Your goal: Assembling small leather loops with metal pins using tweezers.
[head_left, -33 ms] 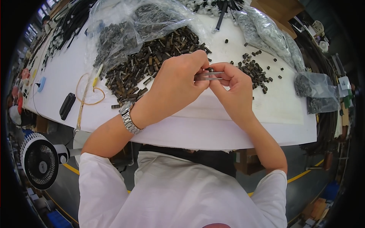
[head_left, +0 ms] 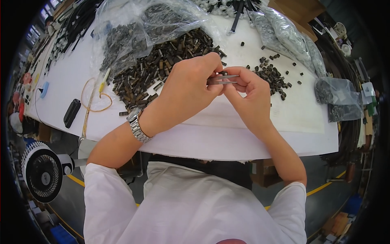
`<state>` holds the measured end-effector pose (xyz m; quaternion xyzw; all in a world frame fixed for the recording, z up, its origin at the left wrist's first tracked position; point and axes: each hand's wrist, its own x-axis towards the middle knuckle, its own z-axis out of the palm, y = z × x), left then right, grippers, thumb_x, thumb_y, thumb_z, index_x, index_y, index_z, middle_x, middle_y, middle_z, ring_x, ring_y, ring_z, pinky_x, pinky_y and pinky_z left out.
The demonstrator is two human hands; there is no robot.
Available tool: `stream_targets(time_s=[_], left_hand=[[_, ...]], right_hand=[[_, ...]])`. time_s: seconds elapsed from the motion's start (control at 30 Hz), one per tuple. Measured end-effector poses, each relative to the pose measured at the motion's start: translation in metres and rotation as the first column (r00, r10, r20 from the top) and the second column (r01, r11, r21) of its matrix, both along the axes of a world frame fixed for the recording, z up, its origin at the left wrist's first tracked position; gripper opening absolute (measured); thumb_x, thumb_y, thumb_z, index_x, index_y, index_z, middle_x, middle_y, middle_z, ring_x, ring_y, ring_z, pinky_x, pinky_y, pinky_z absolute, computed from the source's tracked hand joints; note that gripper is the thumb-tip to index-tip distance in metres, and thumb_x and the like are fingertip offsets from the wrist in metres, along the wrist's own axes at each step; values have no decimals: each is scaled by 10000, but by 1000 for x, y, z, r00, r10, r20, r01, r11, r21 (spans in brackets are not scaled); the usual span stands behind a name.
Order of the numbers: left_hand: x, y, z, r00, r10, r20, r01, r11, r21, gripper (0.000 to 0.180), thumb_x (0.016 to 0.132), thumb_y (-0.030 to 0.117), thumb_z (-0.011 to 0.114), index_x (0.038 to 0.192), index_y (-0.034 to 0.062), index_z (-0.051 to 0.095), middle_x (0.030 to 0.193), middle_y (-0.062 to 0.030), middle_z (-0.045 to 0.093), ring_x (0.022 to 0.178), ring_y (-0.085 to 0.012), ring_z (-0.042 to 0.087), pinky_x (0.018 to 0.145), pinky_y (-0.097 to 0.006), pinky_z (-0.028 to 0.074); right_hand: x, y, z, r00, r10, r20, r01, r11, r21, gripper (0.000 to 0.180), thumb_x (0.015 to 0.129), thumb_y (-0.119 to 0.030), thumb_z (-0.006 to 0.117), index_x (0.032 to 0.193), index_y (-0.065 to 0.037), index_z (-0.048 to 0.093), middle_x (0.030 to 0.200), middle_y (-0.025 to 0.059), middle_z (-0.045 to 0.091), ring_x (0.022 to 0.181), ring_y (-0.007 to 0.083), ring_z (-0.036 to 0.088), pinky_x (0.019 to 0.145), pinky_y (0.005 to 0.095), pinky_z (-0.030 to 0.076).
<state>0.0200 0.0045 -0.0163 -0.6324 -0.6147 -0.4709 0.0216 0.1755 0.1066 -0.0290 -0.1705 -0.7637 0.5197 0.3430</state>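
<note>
left hand [head_left: 197, 77]: fingertips pinched on thin metal prongs [head_left: 229, 83] | right hand [head_left: 252, 87]: half-curled, can't tell its grip | small dark piece [head_left: 224, 73]: between both hands' fingertips | risk: a loose pinch could drop it among the dark bits [head_left: 274, 76] beyond | room: white tabletop [head_left: 227, 140] stretches nearward to its edge

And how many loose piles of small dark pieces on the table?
2: a larger pile past the left hand, by the plastic bag; a smaller pile past the right hand. More may be hidden.
</note>
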Motion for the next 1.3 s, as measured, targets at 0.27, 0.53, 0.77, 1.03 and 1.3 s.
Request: stream_targets(time_s=[0.27,0.53,0.77,1.03,1.3], left_hand=[[-2,2,-6,1000,8,-16,-9,999,-50,156,842,24,777,898,-2,634,730,-86,658,637,-134,642,569,-289,512],[-23,4,15,903,-22,430,192,914,-356,143,887,149,763,937,21,718,734,23,670,580,-36,507,505,-228,364],[-29,6,9,896,-2,444,174,922,-346,224,994,214,665,1014,6,745,761,1,661,663,-68,521,604,-266,412],[-20,-1,14,796,-47,604,357,842,-404,254,1040,188,617,1149,16,769,773,4,655,630,-69,511,572,-250,419],[-14,-4,10,890,-99,446,265,907,-327,204,1001,134,673,1098,-23,759,798,-35,678,620,-82,626,539,-255,466]], right_hand=[[-2,0,2,997,-82,11,76,960,270,193,924,-22,705,1085,84,723,935,158,792,888,193,800,817,288,620],[1,10,5,993,70,99,-57,989,-133,178,961,-33,670,1082,93,703,903,132,788,820,166,780,747,258,602],[6,21,8,997,23,70,-8,979,-206,163,985,-53,667,1060,90,687,896,137,785,799,163,770,732,247,586],[8,23,10,999,-43,27,48,977,-210,152,984,-61,686,1046,78,681,886,138,782,763,157,753,717,256,589],[6,20,10,998,-69,8,69,976,-207,135,994,-54,673,1037,73,673,890,136,777,765,148,741,722,254,594]])
